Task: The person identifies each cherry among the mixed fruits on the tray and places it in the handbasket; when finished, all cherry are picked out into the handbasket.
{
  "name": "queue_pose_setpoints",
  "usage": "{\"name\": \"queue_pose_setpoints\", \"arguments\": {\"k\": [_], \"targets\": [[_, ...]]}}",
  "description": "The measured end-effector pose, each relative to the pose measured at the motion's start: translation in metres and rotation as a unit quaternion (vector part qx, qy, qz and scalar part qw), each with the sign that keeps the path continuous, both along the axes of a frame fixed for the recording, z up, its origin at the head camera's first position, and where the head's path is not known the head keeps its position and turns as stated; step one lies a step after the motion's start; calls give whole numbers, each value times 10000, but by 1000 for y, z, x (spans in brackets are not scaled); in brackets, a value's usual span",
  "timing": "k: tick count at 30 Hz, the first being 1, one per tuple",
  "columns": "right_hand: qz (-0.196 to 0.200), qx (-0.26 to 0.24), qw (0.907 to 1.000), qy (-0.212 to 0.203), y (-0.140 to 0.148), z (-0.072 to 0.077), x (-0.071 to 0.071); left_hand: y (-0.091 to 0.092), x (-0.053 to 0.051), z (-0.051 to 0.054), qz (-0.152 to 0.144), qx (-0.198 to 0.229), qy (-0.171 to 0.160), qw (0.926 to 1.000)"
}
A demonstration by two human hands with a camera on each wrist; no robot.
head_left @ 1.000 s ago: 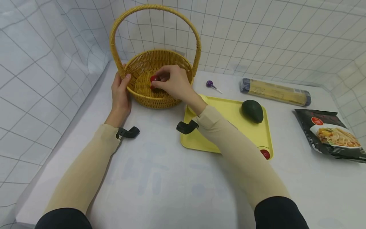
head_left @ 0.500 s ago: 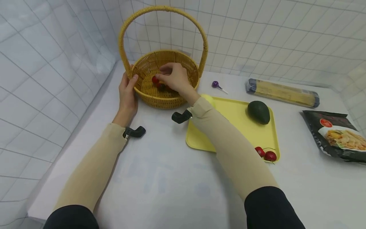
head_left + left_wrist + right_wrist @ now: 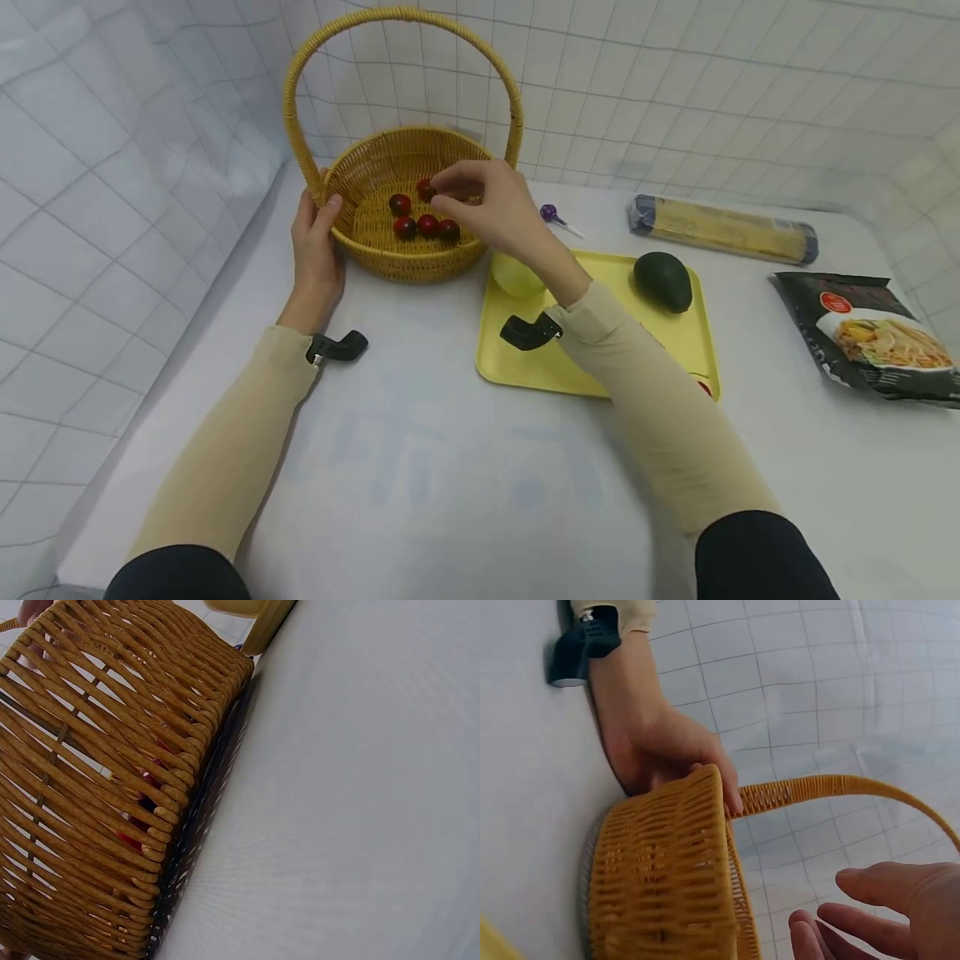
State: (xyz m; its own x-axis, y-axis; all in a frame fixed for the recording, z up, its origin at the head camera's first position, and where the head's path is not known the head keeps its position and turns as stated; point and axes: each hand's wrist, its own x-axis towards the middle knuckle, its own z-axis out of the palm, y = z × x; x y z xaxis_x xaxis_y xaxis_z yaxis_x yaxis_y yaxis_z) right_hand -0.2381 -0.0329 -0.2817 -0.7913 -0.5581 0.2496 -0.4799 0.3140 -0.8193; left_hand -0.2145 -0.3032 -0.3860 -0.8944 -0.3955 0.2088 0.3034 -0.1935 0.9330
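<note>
The left hand (image 3: 317, 250) grips the left rim of the wicker basket (image 3: 420, 267), beside the base of its tall handle; the right wrist view also shows the left hand (image 3: 667, 746) at the basket rim (image 3: 664, 874). Inside the basket lie several dark red cherries (image 3: 427, 226). Over its right side is the right hand (image 3: 495, 204), thumb and fingers apart, nothing visible between them, close to a cherry (image 3: 425, 190). The right wrist view shows the right hand (image 3: 907, 907) with parted fingers. Through the wicker (image 3: 97, 772) in the left wrist view, red patches show.
Right of the basket, a yellow tray (image 3: 540, 377) bears a pale green round fruit (image 3: 516, 277), an avocado (image 3: 663, 282) and a red item partly behind the right sleeve. Beyond are a purple lollipop (image 3: 550, 213), a long yellow packet (image 3: 723, 230) and a black noodle bag (image 3: 873, 337).
The right hand has pulled back to the right and its fingers have parted, letting go of the red cherries it had. More cherries show in the basket. The left hand stays on the rim.
</note>
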Motion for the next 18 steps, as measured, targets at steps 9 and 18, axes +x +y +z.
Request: {"name": "queue_pose_setpoints", "arguments": {"k": [9,18], "targets": [[158,-215,9996,26,51,2,18,-7,2,0,50,4,-6,10000],[47,41,9999,-133,112,-8,29,-4,-1,-1,43,96,29,9999]]}}
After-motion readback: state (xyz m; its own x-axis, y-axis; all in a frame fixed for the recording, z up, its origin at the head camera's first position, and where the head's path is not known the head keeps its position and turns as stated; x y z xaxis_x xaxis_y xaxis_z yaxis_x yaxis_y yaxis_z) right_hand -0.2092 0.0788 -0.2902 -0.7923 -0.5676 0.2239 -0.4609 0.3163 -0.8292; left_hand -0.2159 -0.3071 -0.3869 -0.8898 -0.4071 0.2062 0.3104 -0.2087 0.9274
